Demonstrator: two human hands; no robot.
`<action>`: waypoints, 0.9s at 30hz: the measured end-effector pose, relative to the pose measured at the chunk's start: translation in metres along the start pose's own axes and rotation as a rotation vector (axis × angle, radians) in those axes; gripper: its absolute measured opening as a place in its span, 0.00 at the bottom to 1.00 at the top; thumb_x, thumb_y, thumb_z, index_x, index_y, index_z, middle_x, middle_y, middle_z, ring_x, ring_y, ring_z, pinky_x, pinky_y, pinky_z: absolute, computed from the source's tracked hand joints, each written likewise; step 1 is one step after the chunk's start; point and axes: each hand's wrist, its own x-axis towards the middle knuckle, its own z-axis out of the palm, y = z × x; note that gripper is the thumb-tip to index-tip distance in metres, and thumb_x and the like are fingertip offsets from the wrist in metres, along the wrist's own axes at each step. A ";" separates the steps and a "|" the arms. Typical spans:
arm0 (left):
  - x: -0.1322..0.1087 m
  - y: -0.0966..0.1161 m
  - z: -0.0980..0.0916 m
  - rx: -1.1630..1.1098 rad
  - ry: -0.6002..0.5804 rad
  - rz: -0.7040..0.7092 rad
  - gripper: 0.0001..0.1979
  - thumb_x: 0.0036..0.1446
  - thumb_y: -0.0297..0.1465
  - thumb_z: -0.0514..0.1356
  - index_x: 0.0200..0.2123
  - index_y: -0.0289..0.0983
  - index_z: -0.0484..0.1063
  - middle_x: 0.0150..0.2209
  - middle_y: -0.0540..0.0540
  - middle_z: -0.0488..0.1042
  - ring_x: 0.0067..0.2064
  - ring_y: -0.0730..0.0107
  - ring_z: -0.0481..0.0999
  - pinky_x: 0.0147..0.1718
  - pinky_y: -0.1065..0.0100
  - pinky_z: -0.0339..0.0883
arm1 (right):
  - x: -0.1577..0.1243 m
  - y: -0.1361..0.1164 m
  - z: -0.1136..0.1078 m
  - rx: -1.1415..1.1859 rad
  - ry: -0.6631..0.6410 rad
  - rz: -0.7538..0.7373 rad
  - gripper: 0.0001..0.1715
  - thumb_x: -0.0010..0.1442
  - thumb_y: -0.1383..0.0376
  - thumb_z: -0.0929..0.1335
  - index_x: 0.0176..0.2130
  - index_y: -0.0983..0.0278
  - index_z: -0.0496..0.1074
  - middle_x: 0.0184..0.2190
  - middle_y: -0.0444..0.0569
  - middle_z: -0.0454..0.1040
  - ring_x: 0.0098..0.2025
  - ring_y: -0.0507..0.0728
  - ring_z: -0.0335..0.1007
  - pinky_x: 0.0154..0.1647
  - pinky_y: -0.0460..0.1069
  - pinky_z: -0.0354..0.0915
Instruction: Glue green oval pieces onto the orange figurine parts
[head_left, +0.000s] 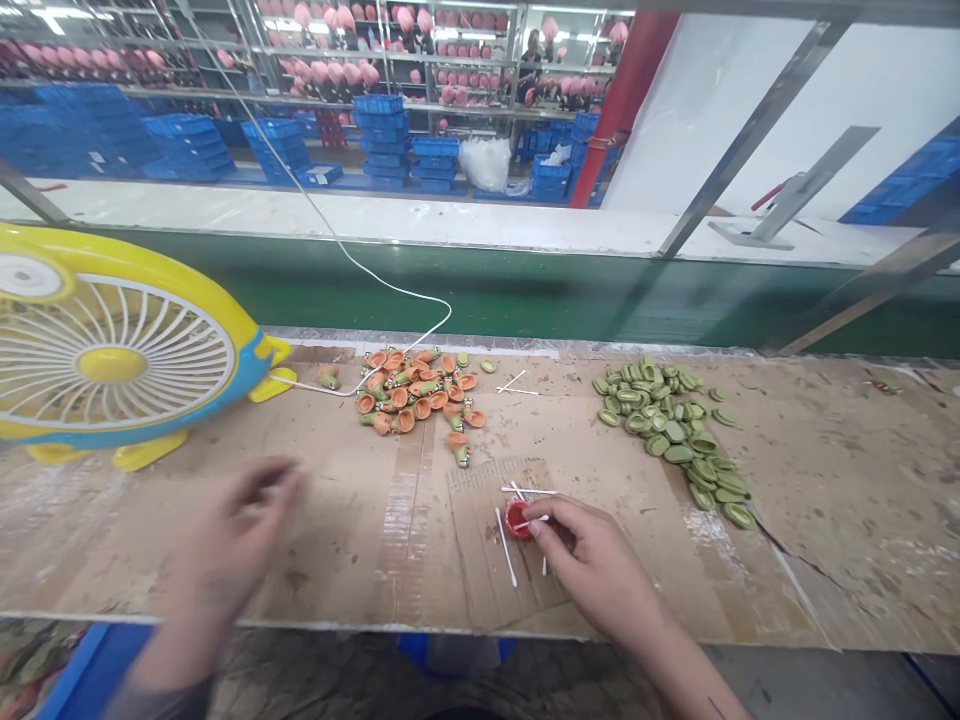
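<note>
My right hand [589, 555] pinches a cotton swab [534, 523] whose tip dips into a small red cap [517, 517]. Several more cotton swabs [506, 548] lie around the cap on a piece of cardboard [480, 590]. Over the left part of the table hangs my left hand [251, 525], smeared by motion, so whether it holds anything does not show. Beyond the cap sits a pile of small orange-and-green figurine pieces [420, 390] with hollow orange tops. Farther right lies a heap of green oval pieces [667, 415].
A yellow and blue fan [142, 350] stands at the left, its white cord [375, 275] running over the figurine pile. Behind the cardboard-covered table [337, 540] runs a green conveyor side [525, 295]. Two crossed swabs [516, 383] lie farther back. A blue bin [90, 670] stands below left.
</note>
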 end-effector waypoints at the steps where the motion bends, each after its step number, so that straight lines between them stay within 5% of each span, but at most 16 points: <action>1: 0.000 0.007 0.021 -0.026 -0.086 0.053 0.22 0.55 0.54 0.61 0.35 0.42 0.79 0.31 0.49 0.83 0.28 0.60 0.79 0.27 0.64 0.73 | -0.001 -0.001 0.000 -0.031 -0.004 -0.018 0.12 0.68 0.62 0.65 0.40 0.58 0.79 0.42 0.47 0.83 0.46 0.59 0.79 0.50 0.53 0.70; 3: 0.002 0.025 0.066 -0.042 -0.296 0.163 0.18 0.56 0.46 0.64 0.41 0.40 0.79 0.38 0.45 0.84 0.36 0.56 0.82 0.36 0.62 0.74 | -0.004 -0.005 0.000 -0.055 0.017 -0.052 0.13 0.70 0.62 0.65 0.41 0.58 0.79 0.42 0.47 0.82 0.46 0.59 0.79 0.49 0.53 0.70; 5: 0.004 0.043 0.105 -0.042 -0.361 0.205 0.16 0.57 0.43 0.65 0.42 0.38 0.76 0.41 0.41 0.83 0.42 0.52 0.81 0.40 0.59 0.73 | -0.007 -0.008 -0.002 -0.049 0.065 -0.096 0.13 0.71 0.61 0.64 0.42 0.58 0.78 0.43 0.48 0.82 0.46 0.59 0.78 0.48 0.51 0.70; 9: 0.005 0.055 0.137 -0.082 -0.363 0.205 0.11 0.57 0.38 0.65 0.41 0.39 0.74 0.39 0.42 0.82 0.42 0.52 0.81 0.41 0.57 0.73 | -0.012 -0.011 -0.003 -0.061 0.113 -0.165 0.13 0.72 0.63 0.63 0.43 0.59 0.76 0.41 0.48 0.81 0.44 0.57 0.78 0.46 0.49 0.70; 15: -0.007 0.047 0.113 -0.277 -0.310 0.226 0.16 0.64 0.36 0.58 0.52 0.37 0.73 0.49 0.39 0.77 0.49 0.57 0.80 0.49 0.58 0.75 | -0.010 0.001 0.004 -0.126 0.133 -0.208 0.12 0.72 0.66 0.62 0.43 0.60 0.75 0.40 0.48 0.80 0.44 0.57 0.77 0.46 0.49 0.69; 20: -0.046 0.049 0.086 -0.674 -0.341 0.039 0.15 0.61 0.37 0.65 0.49 0.40 0.78 0.50 0.40 0.79 0.52 0.56 0.80 0.49 0.61 0.78 | -0.008 0.007 0.006 -0.190 0.116 -0.208 0.11 0.72 0.68 0.62 0.43 0.60 0.74 0.40 0.47 0.80 0.43 0.57 0.76 0.46 0.50 0.68; 24: -0.075 0.042 0.082 -0.802 -0.430 -0.054 0.15 0.59 0.32 0.67 0.50 0.42 0.80 0.51 0.42 0.82 0.52 0.57 0.82 0.52 0.61 0.79 | -0.012 -0.003 -0.001 -0.109 0.199 -0.269 0.10 0.72 0.68 0.62 0.44 0.59 0.73 0.37 0.45 0.78 0.40 0.55 0.75 0.42 0.48 0.67; 27: -0.087 0.035 0.088 -0.806 -0.457 0.002 0.13 0.59 0.29 0.67 0.48 0.44 0.81 0.47 0.43 0.83 0.48 0.59 0.84 0.46 0.64 0.81 | -0.014 -0.008 -0.005 -0.103 0.218 -0.301 0.09 0.72 0.69 0.63 0.43 0.58 0.72 0.36 0.45 0.77 0.39 0.54 0.75 0.40 0.47 0.67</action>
